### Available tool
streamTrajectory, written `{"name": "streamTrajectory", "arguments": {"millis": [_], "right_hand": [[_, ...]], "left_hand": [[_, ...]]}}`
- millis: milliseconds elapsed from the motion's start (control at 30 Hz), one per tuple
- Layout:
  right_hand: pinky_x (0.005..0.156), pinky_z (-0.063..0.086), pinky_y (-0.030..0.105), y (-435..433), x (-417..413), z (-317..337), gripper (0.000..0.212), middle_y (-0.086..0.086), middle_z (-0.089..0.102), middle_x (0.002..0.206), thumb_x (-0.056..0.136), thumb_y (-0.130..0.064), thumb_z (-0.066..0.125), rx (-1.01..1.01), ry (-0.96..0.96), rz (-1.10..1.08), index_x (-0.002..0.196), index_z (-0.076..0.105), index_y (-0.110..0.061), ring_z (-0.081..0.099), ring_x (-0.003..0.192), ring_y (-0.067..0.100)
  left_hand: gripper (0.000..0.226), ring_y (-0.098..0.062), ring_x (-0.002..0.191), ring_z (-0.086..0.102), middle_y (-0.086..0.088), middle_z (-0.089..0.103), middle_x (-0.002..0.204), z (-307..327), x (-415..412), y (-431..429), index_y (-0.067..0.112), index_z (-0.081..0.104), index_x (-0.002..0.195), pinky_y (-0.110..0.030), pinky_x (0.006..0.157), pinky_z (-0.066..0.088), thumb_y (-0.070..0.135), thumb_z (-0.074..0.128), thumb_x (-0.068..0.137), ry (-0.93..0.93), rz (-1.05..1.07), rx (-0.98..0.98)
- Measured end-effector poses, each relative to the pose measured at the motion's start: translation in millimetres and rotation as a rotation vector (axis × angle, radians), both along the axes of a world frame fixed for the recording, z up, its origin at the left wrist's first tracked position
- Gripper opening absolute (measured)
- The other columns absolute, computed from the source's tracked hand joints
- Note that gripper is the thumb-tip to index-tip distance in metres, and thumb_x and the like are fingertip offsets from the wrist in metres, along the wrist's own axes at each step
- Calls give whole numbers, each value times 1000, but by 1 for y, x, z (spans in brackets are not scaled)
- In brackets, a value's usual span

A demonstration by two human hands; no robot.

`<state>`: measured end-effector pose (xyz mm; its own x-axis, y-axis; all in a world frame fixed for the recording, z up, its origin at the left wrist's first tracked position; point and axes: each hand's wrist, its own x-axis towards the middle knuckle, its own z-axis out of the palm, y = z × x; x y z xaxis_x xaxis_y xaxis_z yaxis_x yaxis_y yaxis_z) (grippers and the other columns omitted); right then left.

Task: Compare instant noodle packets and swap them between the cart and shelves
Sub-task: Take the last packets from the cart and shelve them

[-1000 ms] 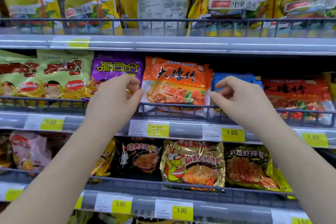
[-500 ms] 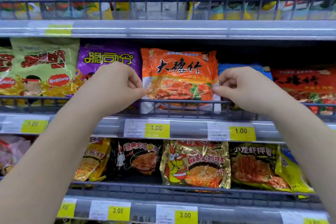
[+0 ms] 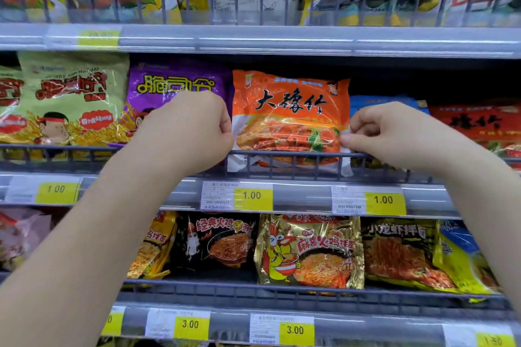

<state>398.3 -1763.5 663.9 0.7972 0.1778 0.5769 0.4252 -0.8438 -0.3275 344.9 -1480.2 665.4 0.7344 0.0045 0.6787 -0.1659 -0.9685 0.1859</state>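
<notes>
Just in front of a purple glossy plastic noodle packet, the left hand has its grip pinched on the left edge of the orange glossy plastic noodle packet. The orange packet stands upright on the middle shelf behind the grey wire rail, printed face outward, top edge up, long axis along the shelf. The right hand pinches its right edge in a narrow grip.

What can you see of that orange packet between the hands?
The orange packet is a glossy plastic pouch with black characters on top, a noodle dish pictured below and a white bottom edge. It stands upright behind the shelf's wire rail, between a purple packet and a blue packet. The left hand pinches its left edge, the right hand its right edge.
</notes>
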Motion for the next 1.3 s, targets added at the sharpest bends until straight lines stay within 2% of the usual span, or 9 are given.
{"name": "streamTrajectory", "arguments": {"millis": [267,400,567,767,933,1000,1100,1200,1300], "right_hand": [[42,39,10,-4,-4,2,31,-16,76,71,87,-56,71,142,165,130,99,65,-28,66,54,-3],[57,42,23,-3,-5,9,29,-11,80,81,91,-55,69,5,161,81,102,65,-28,55,53,-1],[91,49,31,0,-5,15,26,-14,79,78,93,-49,68,-76,202,83,103,67,-24,72,90,11],[71,46,27,3,-6,14,33,-12,78,72,92,-50,69,-61,193,39,101,68,-19,65,70,7],[64,54,22,-6,-24,5,27,-15,77,74,85,-55,75,76,31,13,89,74,-28,73,78,7],[65,57,20,-18,-32,-2,17,-14,78,73,89,-44,76,193,-61,29,88,74,-27,74,72,3],[82,63,44,-42,-34,-13,12,-12,78,76,90,-40,76,344,-206,-5,86,73,-29,76,78,9],[75,56,31,-69,-36,-23,12,-9,76,75,90,-39,76,374,-303,-112,87,72,-28,71,74,9],[68,49,24,-95,-38,-28,13,-11,74,80,89,-41,76,302,-329,-229,90,71,-29,66,74,4]], "left_hand": [[29,-2,76,63,9,73,75,-1,6,4,25,55,93,-23,65,45,37,80,85,76,-150,-111],[31,-1,70,61,9,73,70,7,4,7,20,56,88,-24,58,40,32,84,83,88,-111,-69],[30,-5,72,62,8,72,71,16,1,5,19,57,82,-25,55,37,30,85,82,150,-58,-17],[37,-26,96,64,0,72,87,15,-1,-3,21,60,94,-47,84,57,43,85,78,93,81,65],[43,-26,88,65,7,70,81,-1,-4,2,32,50,90,-47,80,56,55,83,73,-94,107,-19],[35,-19,82,63,15,67,72,-8,-9,-6,33,52,88,-44,76,54,49,82,78,-228,10,-77],[24,-3,69,60,20,65,69,-19,-14,-32,33,59,86,-37,73,54,45,79,82,-336,-238,-143],[15,-2,67,61,20,65,72,-29,-7,-62,32,63,82,-12,69,46,43,73,82,-343,-430,-185],[10,1,76,61,21,66,73,-34,2,-94,32,67,82,-10,69,44,39,74,84,-327,-512,-171]]}}
